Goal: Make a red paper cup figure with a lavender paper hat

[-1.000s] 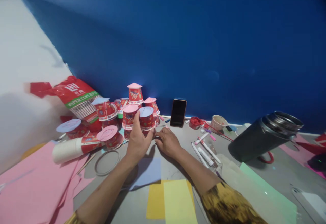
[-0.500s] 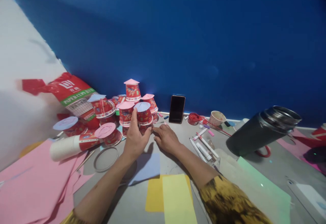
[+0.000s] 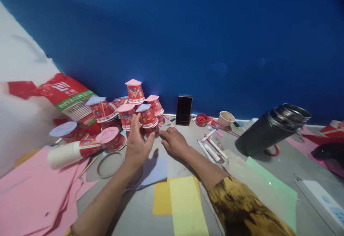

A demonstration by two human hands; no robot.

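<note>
An upside-down red paper cup with a pale blue paper cone on top (image 3: 148, 118) sits on a lower red cup (image 3: 152, 131), and leans slightly left. My left hand (image 3: 138, 144) is at the left and front of this stack, its fingers and thumb spread. Whether the fingertips touch the cups I cannot tell. My right hand (image 3: 174, 142) rests low on the table with its fingers stretched toward the lower cup's right side. Close behind stand more red cups, among them a pink-topped cup (image 3: 134, 92) highest up and another pink-topped cup (image 3: 125, 117) to the left.
A phone (image 3: 184, 110) leans on the blue wall. Markers (image 3: 212, 152), a dark flask (image 3: 271, 132) and a power strip (image 3: 322, 203) lie to the right. On the left are a cup bag (image 3: 72, 98), a tape ring (image 3: 110, 165) and pink paper (image 3: 34, 193). Yellow paper (image 3: 186, 203) lies in front.
The left fingers have loosened and drawn back from the blue-topped cup, which now shows more of its side. My right hand has barely moved. The whole view has shifted slightly.
</note>
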